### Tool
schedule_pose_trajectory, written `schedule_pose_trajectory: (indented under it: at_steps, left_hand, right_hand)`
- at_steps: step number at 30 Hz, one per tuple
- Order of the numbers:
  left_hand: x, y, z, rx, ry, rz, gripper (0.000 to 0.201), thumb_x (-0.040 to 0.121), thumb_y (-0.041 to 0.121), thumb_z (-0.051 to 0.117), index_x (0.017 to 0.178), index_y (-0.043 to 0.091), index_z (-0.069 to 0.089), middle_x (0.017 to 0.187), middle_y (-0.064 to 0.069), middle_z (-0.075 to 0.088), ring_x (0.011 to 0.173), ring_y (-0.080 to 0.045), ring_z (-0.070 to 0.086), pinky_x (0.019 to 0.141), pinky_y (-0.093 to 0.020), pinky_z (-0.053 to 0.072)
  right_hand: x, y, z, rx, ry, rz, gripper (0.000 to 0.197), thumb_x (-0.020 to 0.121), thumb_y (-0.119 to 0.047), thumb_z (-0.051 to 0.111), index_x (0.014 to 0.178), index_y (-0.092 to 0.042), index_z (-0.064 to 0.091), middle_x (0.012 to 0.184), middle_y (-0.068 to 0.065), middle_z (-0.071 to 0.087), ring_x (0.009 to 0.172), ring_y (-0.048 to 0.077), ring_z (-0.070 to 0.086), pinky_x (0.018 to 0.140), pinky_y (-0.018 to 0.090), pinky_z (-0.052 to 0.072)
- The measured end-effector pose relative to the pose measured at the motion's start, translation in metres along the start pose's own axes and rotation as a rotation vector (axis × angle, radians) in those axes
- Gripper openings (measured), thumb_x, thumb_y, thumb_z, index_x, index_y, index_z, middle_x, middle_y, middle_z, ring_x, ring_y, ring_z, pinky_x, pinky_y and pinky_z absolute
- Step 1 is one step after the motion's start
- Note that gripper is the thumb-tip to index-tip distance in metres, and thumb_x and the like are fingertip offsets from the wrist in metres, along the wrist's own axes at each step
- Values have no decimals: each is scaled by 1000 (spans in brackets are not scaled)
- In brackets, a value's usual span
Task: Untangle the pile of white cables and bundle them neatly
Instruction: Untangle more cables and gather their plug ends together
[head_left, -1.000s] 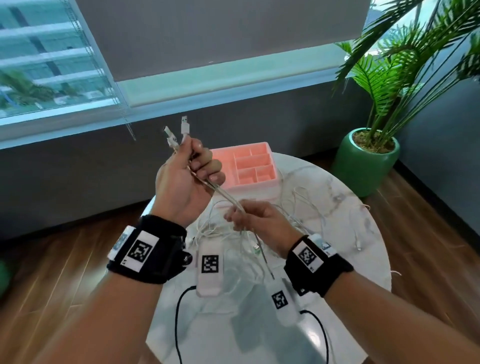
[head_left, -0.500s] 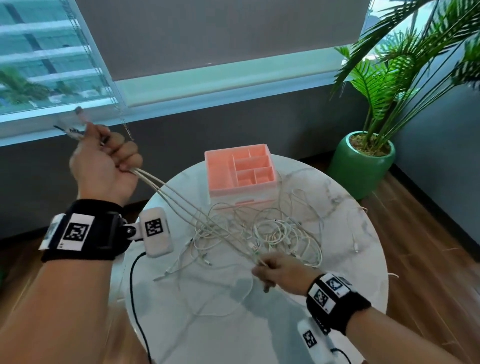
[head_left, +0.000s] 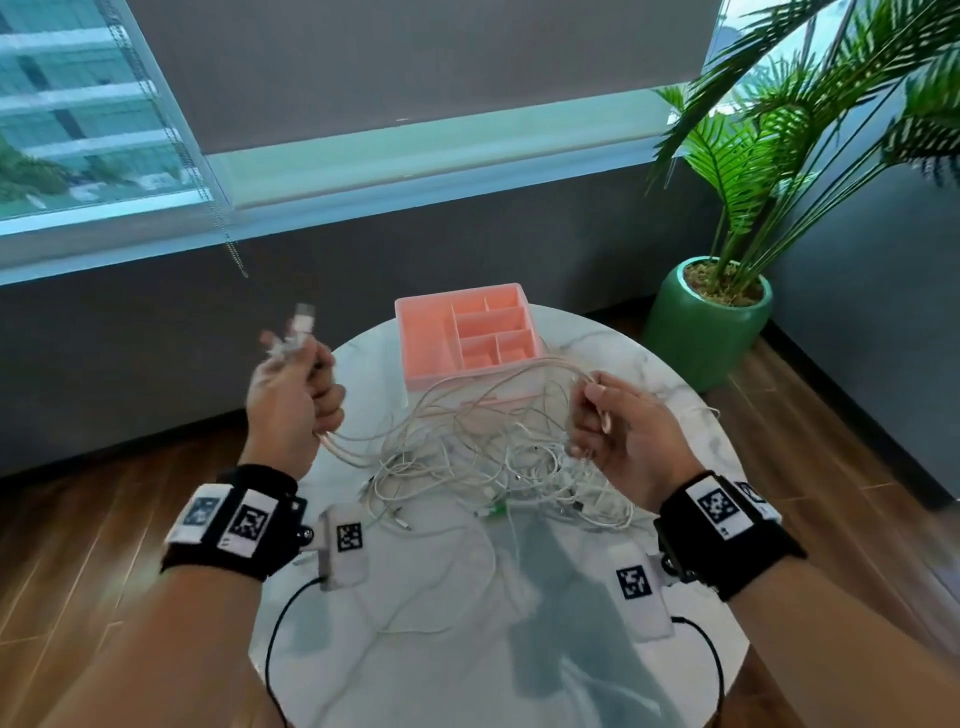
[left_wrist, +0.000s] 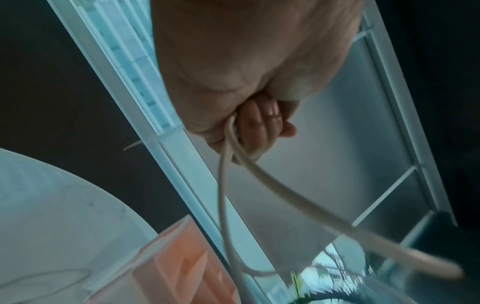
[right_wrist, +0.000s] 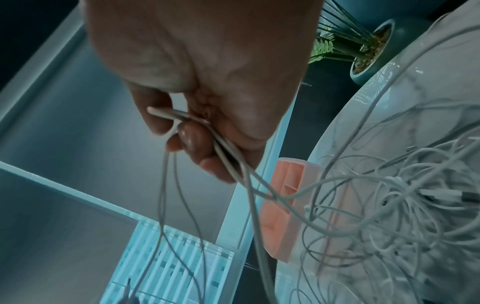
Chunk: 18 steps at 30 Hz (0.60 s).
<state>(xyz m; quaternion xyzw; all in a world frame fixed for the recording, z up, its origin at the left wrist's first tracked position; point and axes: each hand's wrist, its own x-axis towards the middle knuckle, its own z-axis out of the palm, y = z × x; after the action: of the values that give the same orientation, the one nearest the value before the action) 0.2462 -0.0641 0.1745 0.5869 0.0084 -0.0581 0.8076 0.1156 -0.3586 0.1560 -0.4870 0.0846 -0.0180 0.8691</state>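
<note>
- Two hands hold one small group of white cables up over the round marble table (head_left: 691, 613), apart from each other, with the strands slung between them.
- The left hand (head_left: 291, 400) is fisted round the plug ends; a USB plug (head_left: 304, 318) and other connectors stick up out of the top of the fist, blurred. In the left wrist view its fingers (left_wrist: 259, 119) are curled tight on two strands that leave the fist downward.
- The right hand (head_left: 623, 431) pinches the same strands further along their run, where they bend over its fingertips (right_wrist: 192, 135); loose lengths drop from it toward the table.
- The held cables (head_left: 467, 384) run roughly left to right between the hands, sagging from the left fist and arching up to the right hand, in front of the pink organiser tray (head_left: 415, 332).
- The tangled pile (head_left: 519, 467) lies on the table below and between the hands, closer under the right hand. That hand looks better placed to free or gather more length.
- The pile is thin white cord in many overlapping loops, with several plugs showing and something small and green (head_left: 498, 506) in it; the loops look slack, not knotted hard.
- By my judgement the task is early: a few cables are partly drawn out, and nothing is bundled yet.
</note>
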Motion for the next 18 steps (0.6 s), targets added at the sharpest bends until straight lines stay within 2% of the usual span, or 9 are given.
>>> schedule_pose_trajectory:
  at_steps: [1, 4, 6, 7, 9, 12, 15, 18]
  left_hand:
    - [-6, -5, 7, 66, -38, -9, 39, 110, 25, 41, 74, 16, 53, 55, 5, 28, 39, -5, 21, 39, -12, 18]
    - [-28, -22, 37, 338, -205, -14, 37, 108, 11, 40, 79, 12, 63, 57, 2, 26, 43, -10, 21, 42, -17, 18]
    - [-41, -29, 60, 459, -300, -9, 36, 103, -1, 42, 89, 16, 71, 52, 7, 36, 40, -8, 26, 41, -17, 21]
    - [-46, -32, 69, 491, -335, 2, 36, 100, -6, 44, 96, 16, 72, 48, 13, 42, 37, -4, 31, 39, -16, 25]
    - [-51, -37, 81, 530, -395, 26, 30, 98, -8, 52, 112, 12, 70, 43, 16, 50, 37, 3, 42, 41, -9, 32]
    - [-50, -42, 86, 588, -453, 29, 41, 94, -7, 58, 127, 16, 66, 48, 17, 56, 41, 0, 43, 42, -14, 35]
    - [-42, -39, 83, 675, -472, 39, 49, 90, -12, 57, 127, 19, 65, 51, 20, 58, 42, 2, 47, 44, -11, 37]
    - [-36, -39, 80, 547, -463, -99, 34, 99, 2, 53, 123, 23, 66, 52, 12, 46, 42, -8, 32, 42, -20, 25]
  right_hand:
    - [0, 3, 3, -1, -25, 27, 11, 77, -11, 54, 87, -6, 57, 65, 4, 39, 53, 18, 33, 56, 32, 34]
    - [3, 19, 12, -42, -70, 108, 45, 61, -1, 44, 104, 0, 56, 71, 5, 44, 56, 17, 37, 58, 33, 33]
    - [6, 30, 22, -123, -90, 129, 54, 57, 5, 43, 109, -1, 58, 73, 4, 46, 57, 15, 40, 56, 31, 35]
    - [7, 34, 28, -157, -101, 132, 55, 57, 8, 43, 109, -2, 61, 74, 5, 46, 58, 15, 41, 55, 30, 35]
    - [9, 38, 38, -175, -111, 136, 56, 58, 10, 43, 108, -2, 63, 74, 8, 46, 58, 17, 42, 53, 31, 36]
    - [10, 36, 44, -157, -157, 153, 57, 61, 11, 43, 117, 6, 57, 73, 11, 47, 56, 19, 44, 50, 30, 40]
    - [8, 37, 39, -131, -216, 171, 59, 70, 16, 43, 127, 6, 55, 77, 12, 53, 59, 22, 48, 54, 31, 49]
    - [6, 40, 33, -140, -236, 157, 57, 79, 19, 46, 130, -2, 59, 88, 18, 55, 65, 27, 56, 66, 37, 56]
